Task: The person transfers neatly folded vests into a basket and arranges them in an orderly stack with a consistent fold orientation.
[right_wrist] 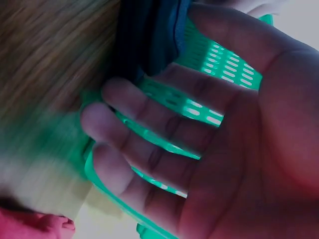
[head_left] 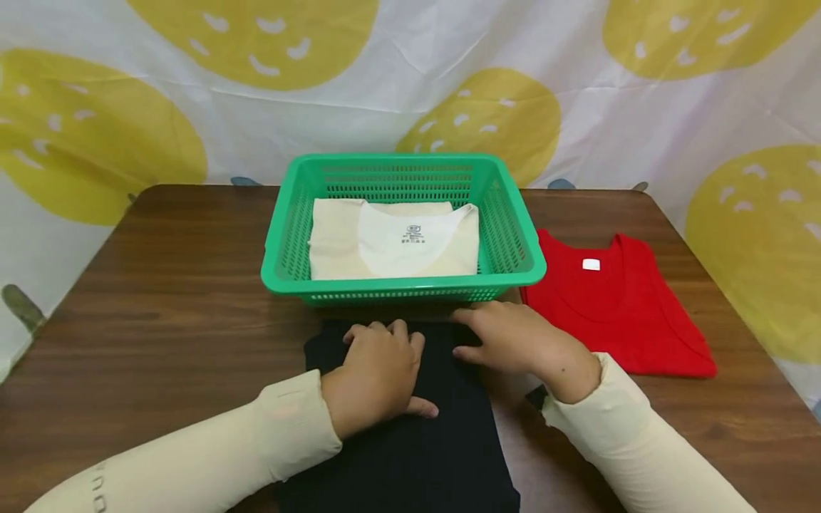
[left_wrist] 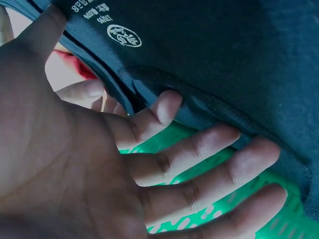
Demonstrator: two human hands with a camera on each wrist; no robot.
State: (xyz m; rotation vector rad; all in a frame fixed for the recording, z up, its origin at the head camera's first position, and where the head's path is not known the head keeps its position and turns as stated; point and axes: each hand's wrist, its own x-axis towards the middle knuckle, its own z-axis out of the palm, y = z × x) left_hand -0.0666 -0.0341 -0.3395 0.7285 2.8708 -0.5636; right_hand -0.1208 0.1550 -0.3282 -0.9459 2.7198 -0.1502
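A black garment, folded into a long shape, lies on the table in front of the basket. My left hand rests on its upper left part, thumb spread to the side. In the left wrist view, the fingers reach loosely along the far edge of the dark cloth, which bears white print. My right hand touches the garment's far right corner with relaxed fingers. The right wrist view shows those fingertips beside the cloth's edge, with nothing gripped. In the head view, the hands cover parts of the far edge.
Just beyond the hands stands a green plastic basket holding folded cream garments with a printed neck label. A folded red garment with a white tag lies on the right of the brown wooden table. A patterned cloth hangs behind.
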